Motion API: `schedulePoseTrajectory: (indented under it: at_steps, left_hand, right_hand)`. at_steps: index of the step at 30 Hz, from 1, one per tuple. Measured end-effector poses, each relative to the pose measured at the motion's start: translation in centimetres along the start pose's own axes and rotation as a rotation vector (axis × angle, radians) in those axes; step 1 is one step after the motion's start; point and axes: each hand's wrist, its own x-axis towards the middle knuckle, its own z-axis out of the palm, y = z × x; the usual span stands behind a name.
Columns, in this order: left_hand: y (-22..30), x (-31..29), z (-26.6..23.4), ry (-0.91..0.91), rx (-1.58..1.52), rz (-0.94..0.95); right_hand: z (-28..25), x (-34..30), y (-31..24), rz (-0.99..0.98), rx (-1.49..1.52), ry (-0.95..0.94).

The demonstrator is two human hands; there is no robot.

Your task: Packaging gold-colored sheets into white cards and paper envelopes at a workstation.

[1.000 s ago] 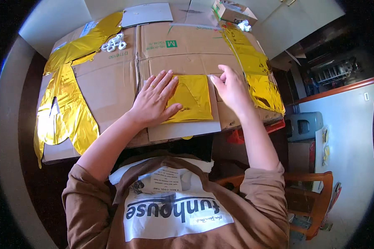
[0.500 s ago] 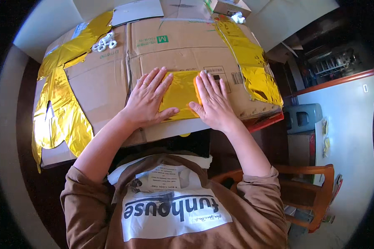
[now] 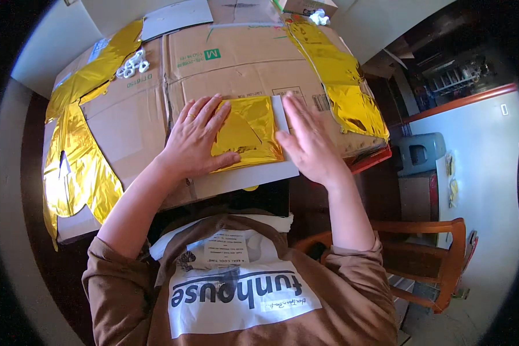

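A piece of shiny gold foil (image 3: 249,128) lies over a white board (image 3: 245,177) on top of the cardboard. The board's bare white edge shows along the foil's right side and near side. My left hand (image 3: 197,138) rests flat on the left part of the foil, fingers stretched out and slightly apart. My right hand (image 3: 310,141) is tilted onto its side beside the board's right edge, its fingers extended and a little blurred. I cannot tell whether it touches the board. Neither hand grips anything. Fine creases cross the foil between the hands.
Large flattened cardboard (image 3: 225,75) covers the table. Cut gold foil sheets lie at the left (image 3: 78,167) and right (image 3: 357,104). White plastic loops (image 3: 134,63) sit far left; a small box (image 3: 308,7) stands at the back. A wooden chair (image 3: 452,259) is at the right.
My right hand has moved right, off the foil, and turned onto its side, uncovering the white strip at the board's right edge. The left hand stays flat on the foil. The view has shifted slightly.
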Motion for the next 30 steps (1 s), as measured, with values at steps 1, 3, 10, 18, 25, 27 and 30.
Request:
schedulePoseTrajectory:
  at_steps: [1,3,10,18,25,27,30]
  left_hand:
    - [0.0,0.0,0.0,0.003,0.002,0.004]
    - [0.0,0.1,0.0,0.011,-0.012,0.003]
    - [-1.6,-0.2,-1.4,0.014,-0.363,-0.112]
    - [-4.5,0.4,-3.7,-0.013,-0.707,-0.508]
    - [-5.4,0.6,-3.9,-0.080,-0.609,-0.422]
    - [-5.3,0.3,-3.9,-0.056,-0.547,-0.421]
    - [-5.0,0.6,-5.1,-0.240,-0.566,-0.562]
  right_hand:
    - [0.7,0.8,-0.4,-0.021,0.034,0.005]
    - [2.4,2.2,-0.8,-0.032,-0.089,0.001]
    - [5.8,2.6,1.0,-0.036,-0.291,-0.043]
    - [5.5,2.5,0.7,-0.034,-0.298,-0.073]
    - [4.9,2.5,0.4,-0.048,-0.288,-0.131]
    - [4.9,2.5,0.4,-0.061,-0.288,-0.138]
    - [4.8,2.5,0.4,-0.073,-0.296,-0.152]
